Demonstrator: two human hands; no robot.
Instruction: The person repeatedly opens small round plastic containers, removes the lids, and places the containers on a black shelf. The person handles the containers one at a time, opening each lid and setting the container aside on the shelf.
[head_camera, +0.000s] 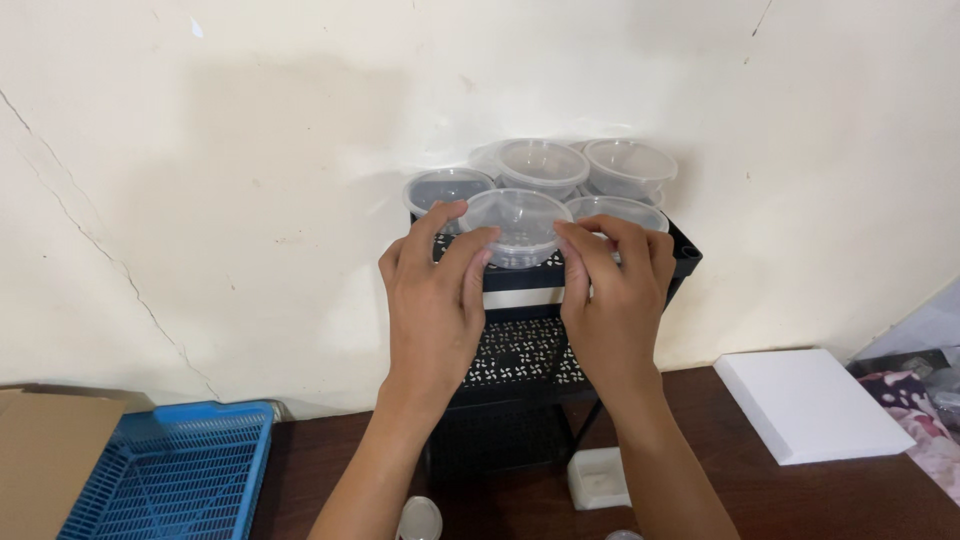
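Backdrop: cream plaster wall (200, 150) with hairline cracks, behind a dark wooden tabletop (800, 500).
Grip: both hands pinch one clear round tub (515, 225) from opposite sides; left hand (435, 290) has thumb and fingers curled on its left rim, right hand (612, 290) mirrors this on the right rim.
Tub position: held at the front edge of the top tier of a black perforated rack (520, 350), just in front of the other tubs; I cannot tell whether its base rests on the tier or hangs slightly above.
Neighbours: four more clear tubs crowd the top tier, one at left (445, 185), two behind (540, 162) (630, 165), one at right (617, 210) partly hidden by the right fingers.
Count: five tubs on the tier in all, two hands, one rack.
Further out: a blue plastic basket (170, 470) and a cardboard box (50, 450) at lower left; a white foam slab (810, 400) at right; a small white block (597, 475) by the rack's foot.
Risk: thin walls may flex and slip from a fingertip hold; the packed tubs sit so close that a nudge could tip one off the tier.
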